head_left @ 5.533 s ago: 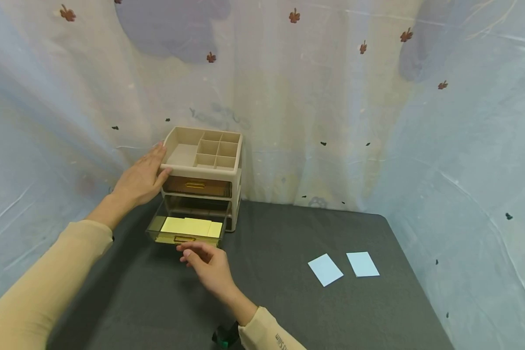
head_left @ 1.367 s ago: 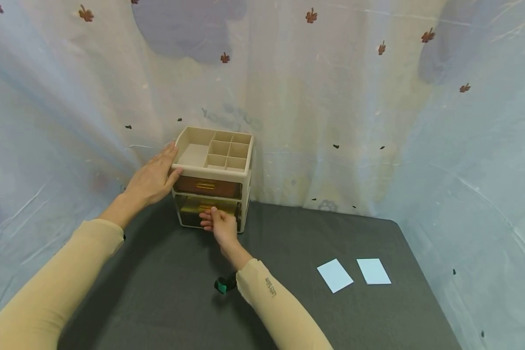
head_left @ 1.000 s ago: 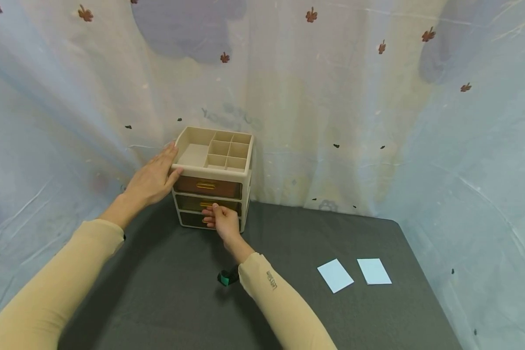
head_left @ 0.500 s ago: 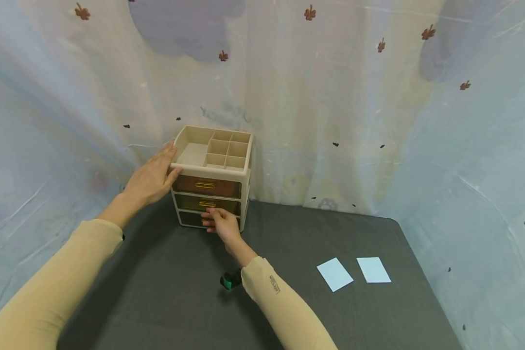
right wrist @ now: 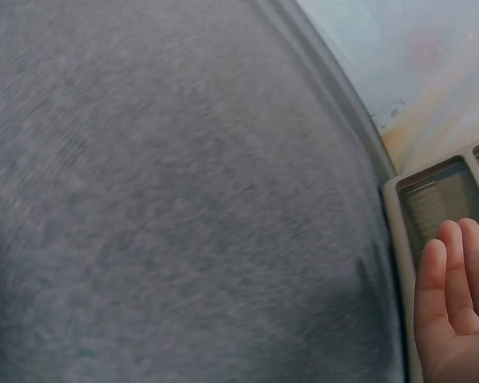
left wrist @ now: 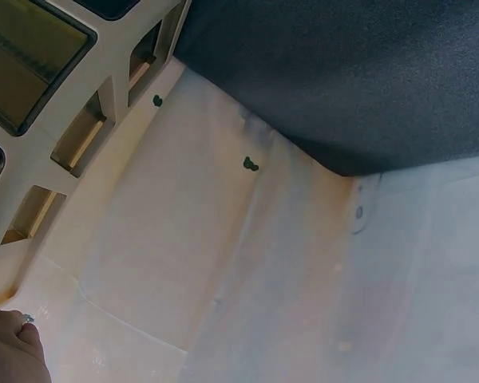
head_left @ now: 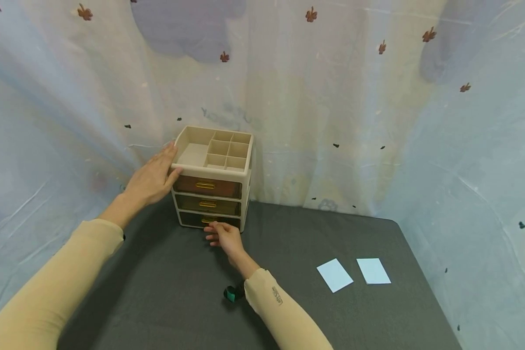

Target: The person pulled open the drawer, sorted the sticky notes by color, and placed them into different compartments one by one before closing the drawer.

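A beige desktop organizer point(head_left: 210, 170) with three dark see-through drawers stands near the back curtain; its top tray has several compartments. The top drawer point(head_left: 223, 189), middle drawer point(head_left: 227, 207) and bottom drawer point(head_left: 190, 219) are all pushed in, each with a gold handle. My left hand point(head_left: 150, 177) rests flat along the organizer's upper left edge, thumb at the front corner. Just in front of the bottom drawer's handle point(head_left: 208, 220) is my right hand point(head_left: 227, 238), fingertips close to it. In the right wrist view, the fingers point(right wrist: 433, 279) look fairly straight beside the drawer fronts.
Two pale blue paper squares, a left one point(head_left: 335, 275) and a right one point(head_left: 374, 271), lie on the dark grey table point(head_left: 288, 311). A patterned curtain point(head_left: 288, 107) hangs behind and along the sides. A black strap with a green patch point(head_left: 230, 294) hangs by the right wrist.
The middle drawer, pulled out earlier with yellow paper inside, has been pushed in. My right hand has dropped from the middle drawer to the bottom one; the left hand stays on the organizer.
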